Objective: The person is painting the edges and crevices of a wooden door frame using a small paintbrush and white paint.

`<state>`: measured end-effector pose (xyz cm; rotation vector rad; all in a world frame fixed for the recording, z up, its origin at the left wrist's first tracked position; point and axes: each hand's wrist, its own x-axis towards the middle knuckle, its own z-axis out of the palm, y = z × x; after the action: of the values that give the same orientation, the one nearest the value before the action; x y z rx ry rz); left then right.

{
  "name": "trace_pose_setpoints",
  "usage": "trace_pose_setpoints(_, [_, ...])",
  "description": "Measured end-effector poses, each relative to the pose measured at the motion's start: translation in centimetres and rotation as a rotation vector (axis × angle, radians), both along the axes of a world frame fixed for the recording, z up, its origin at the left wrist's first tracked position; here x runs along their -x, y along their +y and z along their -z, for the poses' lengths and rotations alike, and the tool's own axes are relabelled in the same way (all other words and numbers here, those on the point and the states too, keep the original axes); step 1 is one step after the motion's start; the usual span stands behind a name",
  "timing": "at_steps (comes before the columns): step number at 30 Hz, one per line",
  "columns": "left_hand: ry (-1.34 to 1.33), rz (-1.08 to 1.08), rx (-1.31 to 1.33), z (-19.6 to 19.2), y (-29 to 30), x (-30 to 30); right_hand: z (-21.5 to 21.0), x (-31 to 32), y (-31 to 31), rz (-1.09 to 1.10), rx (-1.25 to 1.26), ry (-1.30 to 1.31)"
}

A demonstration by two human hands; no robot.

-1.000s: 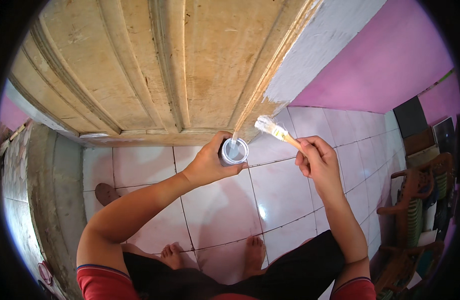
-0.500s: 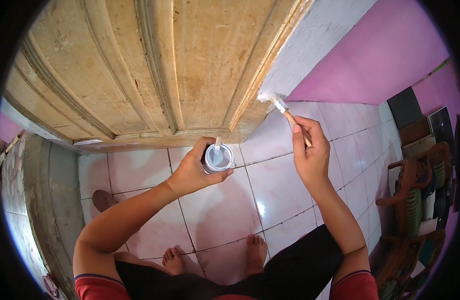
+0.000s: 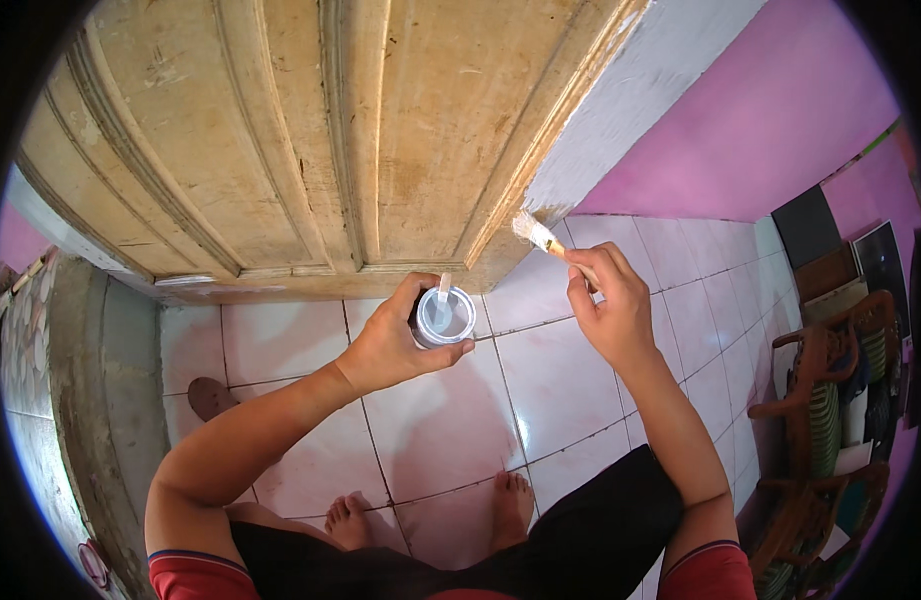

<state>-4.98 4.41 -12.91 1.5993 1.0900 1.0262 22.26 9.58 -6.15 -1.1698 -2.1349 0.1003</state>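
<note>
My left hand (image 3: 388, 335) is wrapped round a small open paint can (image 3: 463, 322) with pale paint in it. A flat light stick (image 3: 444, 285) stands in the can, leaning on its far rim. In my right hand (image 3: 617, 305) is a paintbrush (image 3: 550, 243), held by its wooden handle with the bristles pointing up and left. Its whitish bristles are at the lower part of the door's right edge; whether they touch the wood I cannot tell. The panelled wooden door (image 3: 430, 130) is yellowish, and its edge strip (image 3: 620, 105) is coated white above the brush.
Beyond the door is a pink wall (image 3: 710, 130). Carved wooden chairs (image 3: 815, 390) stand along the right side. A brown slipper (image 3: 210, 397) lies on the tiled floor (image 3: 440, 430) at left, near a low concrete ledge (image 3: 95, 370). My bare feet are below the can.
The brush in my right hand has moved slightly down and left along the door edge, its handle now lying flatter. My left hand still holds the can in nearly the same place.
</note>
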Motion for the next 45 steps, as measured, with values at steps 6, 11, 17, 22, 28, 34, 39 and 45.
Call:
trace_pose_setpoints(6, [0.034, -0.023, -0.030, -0.1, -0.1, 0.4, -2.5, -0.2, -1.1, 0.021, -0.118, 0.084])
trace_pose_setpoints(11, [0.020, -0.003, -0.017, 0.0, 0.0, 0.1, -2.0, -0.1, -1.0, -0.026, 0.029, -0.192])
trace_pose_setpoints(17, [0.017, 0.005, -0.015, 0.0, -0.1, 0.2, -2.4, 0.3, 0.0, 0.055, -0.135, -0.119])
trace_pose_setpoints(22, [0.016, -0.009, 0.012, 0.0, -0.1, 0.4, -2.7, 0.1, -0.7, -0.029, -0.115, -0.084])
trace_pose_setpoints(28, [0.034, 0.013, -0.022, 0.2, -0.1, 0.3, -1.9, 0.1, 0.6, -0.065, -0.085, -0.184])
trace_pose_setpoints(34, [0.042, -0.004, -0.046, 0.3, -0.3, 0.7, -3.4, 0.5, -0.5, 0.018, -0.165, -0.031])
trace_pose_setpoints(39, [0.027, 0.001, 0.028, 0.3, -0.2, 0.9, -2.6, 0.6, -0.3, -0.049, -0.039, -0.173])
trace_pose_setpoints(45, [0.018, 0.003, 0.015, 0.0, -0.3, 0.6, -2.5, 0.6, 0.6, 0.026, -0.151, -0.027])
